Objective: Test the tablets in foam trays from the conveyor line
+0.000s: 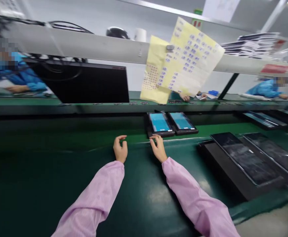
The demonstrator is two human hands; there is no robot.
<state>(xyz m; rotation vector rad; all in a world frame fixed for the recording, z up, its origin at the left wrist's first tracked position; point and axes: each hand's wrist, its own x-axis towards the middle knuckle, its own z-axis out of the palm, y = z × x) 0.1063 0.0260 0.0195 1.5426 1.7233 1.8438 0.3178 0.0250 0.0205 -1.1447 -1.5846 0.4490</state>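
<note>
My left hand (120,149) is raised over the near edge of the green belt, thumb and fingers curved apart with nothing between them. At the front left corner of a black tray (161,134) is my right hand (158,148). Its fingers are bent and the thumb stands apart; I cannot tell whether the fingertips touch the tray. In that tray lies a tablet with a lit blue screen (160,122). A second blue-screened tablet (181,121) sits in another black tray (187,131) just to the right.
Two dark, film-covered tablets (245,158) rest on a large black tray (223,168) at right. More tablets (265,119) lie farther along the belt (104,131). Yellow sheets (188,56) and a black monitor (89,82) hang ahead. Co-workers in blue sleeves (32,79) sit opposite.
</note>
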